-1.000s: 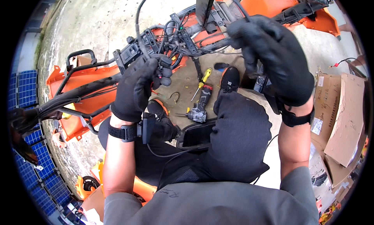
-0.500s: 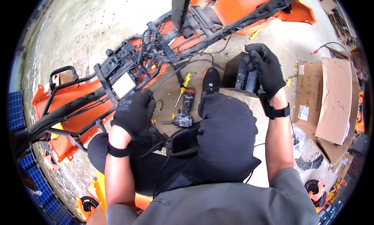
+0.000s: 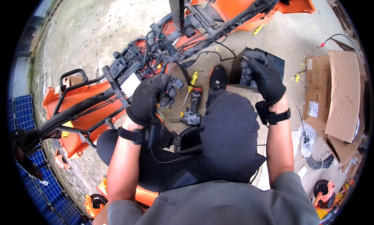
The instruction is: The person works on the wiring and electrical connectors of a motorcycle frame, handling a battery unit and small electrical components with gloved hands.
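head view: left hand pinches a small black connector at eleven o'clock; right hand, two o'clock, curls, cannot tell on what. a slackened left grip could drop the connector toward the yellow screwdriver.

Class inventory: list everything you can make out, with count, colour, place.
Frame: one, black, left to top
Panels: several, orange, along frame
Flat piece: one, white, on frame
Screwdriver: one, yellow, floor, centre
Power tool: one, grey and red, beside screwdriver
Box: one, black, right of centre
Cardboard boxes: count unclear, brown, right
Cable coil: one, dark, lower right
Gridded panels: several, blue, left edge
Connector: one, dark, left of centre
Shoe: one clearly visible, black, centre
Left hand: one, black glove, holding connector
Right hand: one, black glove, before box
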A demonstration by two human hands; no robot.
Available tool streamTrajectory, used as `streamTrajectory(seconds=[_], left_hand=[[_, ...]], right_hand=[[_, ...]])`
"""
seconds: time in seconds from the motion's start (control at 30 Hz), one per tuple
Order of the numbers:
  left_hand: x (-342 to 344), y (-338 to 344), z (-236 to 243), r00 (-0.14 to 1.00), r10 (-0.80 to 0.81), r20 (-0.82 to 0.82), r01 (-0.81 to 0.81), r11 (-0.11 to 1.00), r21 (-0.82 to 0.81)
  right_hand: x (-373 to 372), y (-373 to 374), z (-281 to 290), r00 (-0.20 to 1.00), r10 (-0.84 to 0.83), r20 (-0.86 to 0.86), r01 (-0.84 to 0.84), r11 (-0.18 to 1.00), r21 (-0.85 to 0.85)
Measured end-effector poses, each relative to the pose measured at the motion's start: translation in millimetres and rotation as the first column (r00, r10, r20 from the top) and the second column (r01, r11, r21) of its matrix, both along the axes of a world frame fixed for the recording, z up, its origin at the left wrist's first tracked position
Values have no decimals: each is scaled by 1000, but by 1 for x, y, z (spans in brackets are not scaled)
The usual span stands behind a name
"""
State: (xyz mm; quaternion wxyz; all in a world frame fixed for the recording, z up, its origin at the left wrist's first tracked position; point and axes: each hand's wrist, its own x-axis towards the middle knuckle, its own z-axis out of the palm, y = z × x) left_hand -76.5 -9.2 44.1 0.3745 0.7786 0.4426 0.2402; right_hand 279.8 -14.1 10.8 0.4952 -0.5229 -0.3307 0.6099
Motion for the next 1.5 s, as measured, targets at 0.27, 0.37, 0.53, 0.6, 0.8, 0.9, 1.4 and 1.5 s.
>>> streamTrajectory(seconds=[0.27,0.37,0.53,0.6,0.8,0.9,1.4,1.5], left_hand=[[-7,2,50,991,125,55,-125,992,5],[-9,2,63,937,249,246,-189,951,-244],[-12,-9,75,927,173,333,-79,957,-279],[-13,-16,69,851,255,459,-40,903,-427],[-16,-27,61,741,484,464,-85,754,-651],[-15,-28,65,729,507,461,-125,760,-638],[-39,-31,52,872,383,307,-193,843,-502],[-43,-32,49,946,245,212,-189,948,-254]], right_hand=[[-60,31,143,889,216,405,-350,890,294],[-92,36,181,845,347,407,-497,791,356],[-134,24,171,676,344,652,-708,550,444],[-142,14,153,651,320,689,-727,525,443],[-141,22,132,523,315,792,-748,616,249],[-161,27,133,543,497,677,-740,664,107],[-187,50,107,435,424,794,-824,543,162],[-191,54,112,442,632,636,-802,596,-35]])
